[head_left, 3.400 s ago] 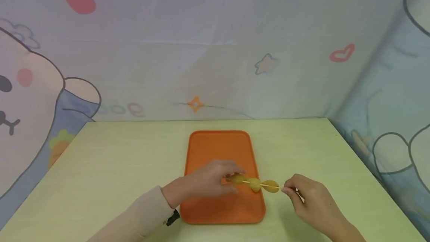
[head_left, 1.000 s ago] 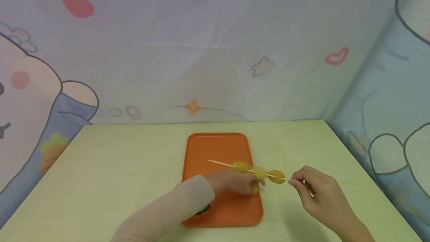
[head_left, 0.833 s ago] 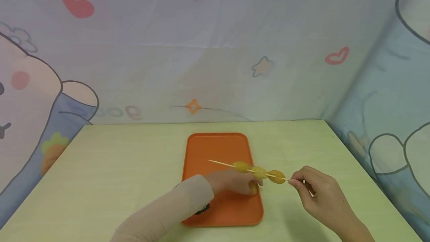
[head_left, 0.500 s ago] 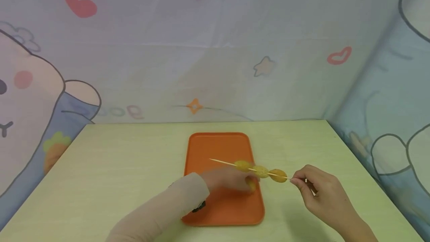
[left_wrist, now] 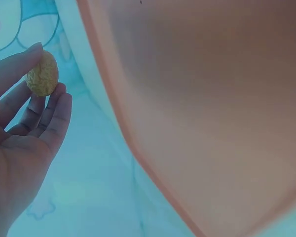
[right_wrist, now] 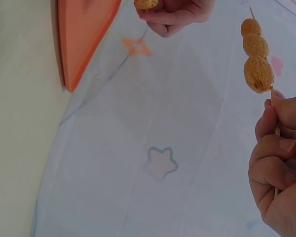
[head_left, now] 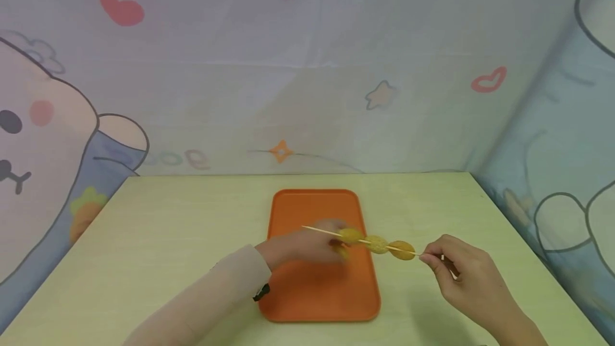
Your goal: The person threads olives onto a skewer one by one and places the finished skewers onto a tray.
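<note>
My left hand (head_left: 307, 247) is over the orange tray (head_left: 319, 298), pinching a loose wrinkled golden-brown ball (left_wrist: 43, 75) between thumb and fingertips. That ball sits just below the skewer in the head view, partly hidden by the fingers. With thumb and curled fingers, my right hand (head_left: 471, 279) grips the blunt end of a thin wooden skewer (head_left: 314, 229) at the right. Three similar oval balls (right_wrist: 256, 45) are threaded on it, one after another. Its bare pointed end slants up leftwards past the left hand. The right wrist view shows both hands apart.
A pale yellow-green table (head_left: 192, 228) carries the tray. Behind it and at the sides hangs a cartoon-printed cloth (head_left: 230, 68) that meets the table's back edge.
From the skewer, the left hand went to the tray's right side, where a loose ball shows at its fingers. It has since drawn back left with that ball. The right hand keeps its grip.
</note>
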`<state>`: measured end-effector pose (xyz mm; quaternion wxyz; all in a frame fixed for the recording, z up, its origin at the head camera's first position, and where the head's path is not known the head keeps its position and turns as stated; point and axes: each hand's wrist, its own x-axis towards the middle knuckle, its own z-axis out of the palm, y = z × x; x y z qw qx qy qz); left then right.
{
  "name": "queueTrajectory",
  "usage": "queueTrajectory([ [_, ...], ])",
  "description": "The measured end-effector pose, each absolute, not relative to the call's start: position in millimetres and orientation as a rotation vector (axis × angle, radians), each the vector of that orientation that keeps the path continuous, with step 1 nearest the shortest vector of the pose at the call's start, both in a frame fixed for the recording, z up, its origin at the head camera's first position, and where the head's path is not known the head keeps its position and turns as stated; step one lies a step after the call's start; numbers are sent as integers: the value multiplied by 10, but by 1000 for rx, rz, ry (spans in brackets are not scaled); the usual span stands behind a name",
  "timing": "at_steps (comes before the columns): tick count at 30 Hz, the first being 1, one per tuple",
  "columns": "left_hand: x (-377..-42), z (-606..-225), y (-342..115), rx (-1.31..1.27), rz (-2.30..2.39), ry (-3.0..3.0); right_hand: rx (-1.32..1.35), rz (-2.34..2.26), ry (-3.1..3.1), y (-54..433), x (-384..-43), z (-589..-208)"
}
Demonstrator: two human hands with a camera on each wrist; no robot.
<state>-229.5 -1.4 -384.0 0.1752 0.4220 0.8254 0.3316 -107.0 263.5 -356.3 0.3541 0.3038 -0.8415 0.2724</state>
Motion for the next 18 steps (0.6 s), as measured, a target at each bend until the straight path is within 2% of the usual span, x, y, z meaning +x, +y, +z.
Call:
queueTrajectory([
  [6,-2311,-3725,-264,1384,913,2377,783,686,-2171,2662,-1067,-3570],
  [18,-2239,-3542,-708,1462,908,2498,763,685,-2199,2683,-1054,-3581],
])
